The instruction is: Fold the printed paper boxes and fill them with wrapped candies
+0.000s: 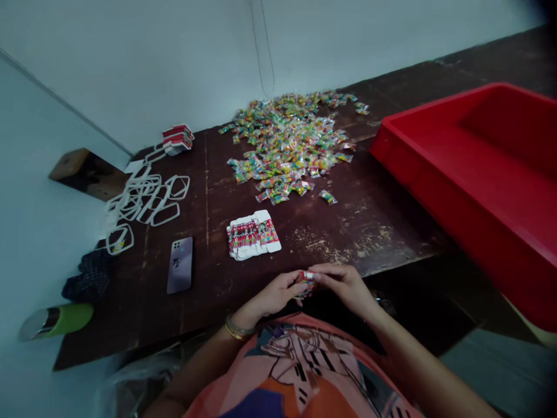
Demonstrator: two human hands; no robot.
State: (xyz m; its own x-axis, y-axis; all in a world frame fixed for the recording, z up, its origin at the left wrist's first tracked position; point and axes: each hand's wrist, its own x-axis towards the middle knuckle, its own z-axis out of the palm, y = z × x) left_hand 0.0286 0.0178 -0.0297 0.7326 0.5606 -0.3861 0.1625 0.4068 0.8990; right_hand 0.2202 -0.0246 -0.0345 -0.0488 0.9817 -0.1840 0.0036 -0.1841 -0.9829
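Note:
Close to my body, at the table's front edge, my left hand (pixel 282 292) is closed around a small printed carton (pixel 306 283), red with a white flap. My right hand (pixel 342 283) pinches the same carton from the other side, its fingertips at the white flap. Part of the carton is hidden by my fingers. Just beyond my left hand, a fanned stack of flat printed cartons (pixel 252 235) lies on the table. Farther back spreads a big heap of wrapped candies (pixel 291 142), with a single wrapped candy (pixel 328 197) apart at its near side.
A large red tray (pixel 418 159) takes up the right side. On the left are a phone (pixel 180 265), white loop frames (pixel 165 213), a stack of red-and-white cartons (pixel 178 139), a wooden box (pixel 89 173), a dark cloth (pixel 89 276) and a green bottle (pixel 72 320).

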